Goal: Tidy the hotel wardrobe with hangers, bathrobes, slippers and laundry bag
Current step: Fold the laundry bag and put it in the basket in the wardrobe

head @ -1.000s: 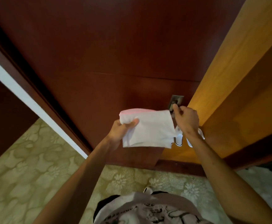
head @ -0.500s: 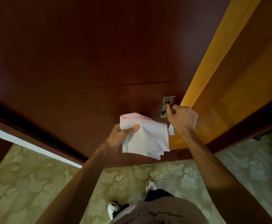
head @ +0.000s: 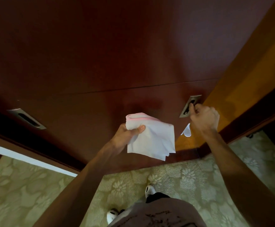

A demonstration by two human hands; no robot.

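Dark wood panels above a floral carpet

A dark reddish-brown sliding door [head: 100,54] fills most of the view, crossed by a thin horizontal seam. Two recessed metal pulls are set into the wood: one [head: 27,118] at the far left, another [head: 188,106] near the door's right edge. To the right, lighter amber wood [head: 248,76] catches warm light. Below lies pale green carpet [head: 27,194] with a flower pattern, and a white strip [head: 24,158] runs along the base at left

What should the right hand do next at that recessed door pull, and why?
Probably keep sliding the door sideways. The right hand has fingers hooked in the recessed pull, the wardrobe gap beside it shows only a sliver of white slippers, and the left hand holds the folded laundry bag.
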